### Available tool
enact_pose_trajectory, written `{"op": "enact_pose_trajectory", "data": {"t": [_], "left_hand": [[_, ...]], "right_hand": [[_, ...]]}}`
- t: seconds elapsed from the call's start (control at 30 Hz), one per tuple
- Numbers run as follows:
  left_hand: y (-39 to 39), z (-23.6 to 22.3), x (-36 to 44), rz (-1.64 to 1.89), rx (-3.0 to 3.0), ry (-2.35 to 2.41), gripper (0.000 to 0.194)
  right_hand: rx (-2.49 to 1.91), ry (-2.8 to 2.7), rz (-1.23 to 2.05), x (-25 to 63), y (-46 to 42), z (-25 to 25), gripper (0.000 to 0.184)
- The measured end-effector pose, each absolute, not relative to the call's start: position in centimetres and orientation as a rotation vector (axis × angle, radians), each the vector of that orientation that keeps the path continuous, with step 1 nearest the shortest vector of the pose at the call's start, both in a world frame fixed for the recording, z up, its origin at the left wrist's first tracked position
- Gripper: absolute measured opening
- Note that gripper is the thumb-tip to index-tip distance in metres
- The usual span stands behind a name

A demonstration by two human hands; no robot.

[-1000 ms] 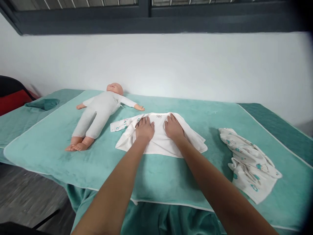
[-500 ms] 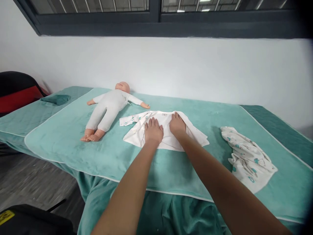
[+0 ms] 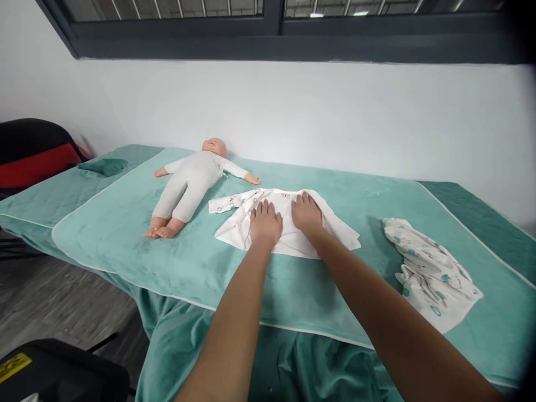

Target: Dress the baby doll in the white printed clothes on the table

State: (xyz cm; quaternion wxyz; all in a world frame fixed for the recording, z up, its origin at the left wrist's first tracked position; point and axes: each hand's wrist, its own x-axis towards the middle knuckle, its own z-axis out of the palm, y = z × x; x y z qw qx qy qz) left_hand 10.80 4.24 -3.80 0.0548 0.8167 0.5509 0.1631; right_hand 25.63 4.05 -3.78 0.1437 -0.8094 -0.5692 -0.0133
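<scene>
A small white baby shirt (image 3: pixel 287 231) lies spread on the green bed cover, its inner side partly showing. One sleeve with a teal print reaches out to the left; the other sleeve is not visible. My left hand (image 3: pixel 266 222) rests flat on the middle of the shirt, fingers stretched toward the neckline. Beside it, on the right part of the shirt, lies my right hand (image 3: pixel 307 212), palm down with its fingers extended near the collar. Neither hand holds anything. Left of the shirt, a baby doll (image 3: pixel 193 177) in a white bodysuit is on its back, one arm reaching toward the sleeve.
A crumpled printed baby garment (image 3: pixel 435 273) lies to the right on the green cover (image 3: pixel 138 251). A small green cushion (image 3: pixel 103 167) is at the far left, near a black and red chair (image 3: pixel 39 159). Behind the bed stands a white wall (image 3: pixel 335 117).
My right hand's fingers, curled at the shirt's edge before, now lie flatter and straighter on the cloth. My left hand stays on the shirt. The whole view has shifted slightly.
</scene>
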Motion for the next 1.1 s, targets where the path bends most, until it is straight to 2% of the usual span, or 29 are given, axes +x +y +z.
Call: {"op": "enact_pose_trajectory", "data": {"t": [0.2,0.4,0.57,0.87,1.1], "left_hand": [[4.2,-3.9,10.8,0.547,2.476,1.681,0.061],[4.0,-3.8,10.8,0.631,2.436,1.794,0.069],[3.9,-3.6,10.9,0.564,2.405,1.889,0.067],[3.9,-3.6,11.0,0.558,2.376,1.923,0.064],[3.9,-3.7,11.0,0.601,2.369,1.99,0.064]], "right_hand": [[-2.333,-1.607,-0.01,25.6,4.2,-3.8,0.064],[-2.267,-1.659,-0.162,25.7,4.2,-4.2,0.064],[-2.357,-1.676,-0.038,25.6,4.7,-3.7,0.068],[-2.367,-1.701,0.001,24.9,7.5,-3.4,0.058],[-2.299,-1.691,-0.095,25.2,6.9,-4.1,0.069]]}}
